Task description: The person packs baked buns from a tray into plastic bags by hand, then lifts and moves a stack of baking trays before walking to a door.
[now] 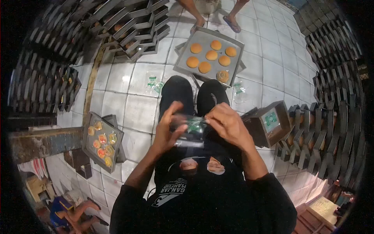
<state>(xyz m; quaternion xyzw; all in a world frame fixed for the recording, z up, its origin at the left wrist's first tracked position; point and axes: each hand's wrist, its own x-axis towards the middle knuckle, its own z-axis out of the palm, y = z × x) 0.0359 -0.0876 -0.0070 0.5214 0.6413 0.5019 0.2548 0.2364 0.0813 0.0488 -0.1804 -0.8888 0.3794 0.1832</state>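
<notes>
My right hand (228, 123) pinches the edge of a clear plastic bag (194, 126) with green print, held over my lap. Beside the bag, my left hand (169, 126) has its thumb and fingers spread apart, partly smeared by motion. In front of my knees lies a metal tray (183, 56) carrying several round golden buns (211, 55). At its near right corner, one bun (222, 76) appears to be in a clear wrapper.
Green-printed bags (155, 84) lie on the tiled floor (138, 105); more (271, 119) top a metal box (269, 134) at right. A left tray (111, 163) holds wrapped buns (102, 139). Stacked trays (335, 136) line both sides. Another person's feet (232, 24) stand beyond.
</notes>
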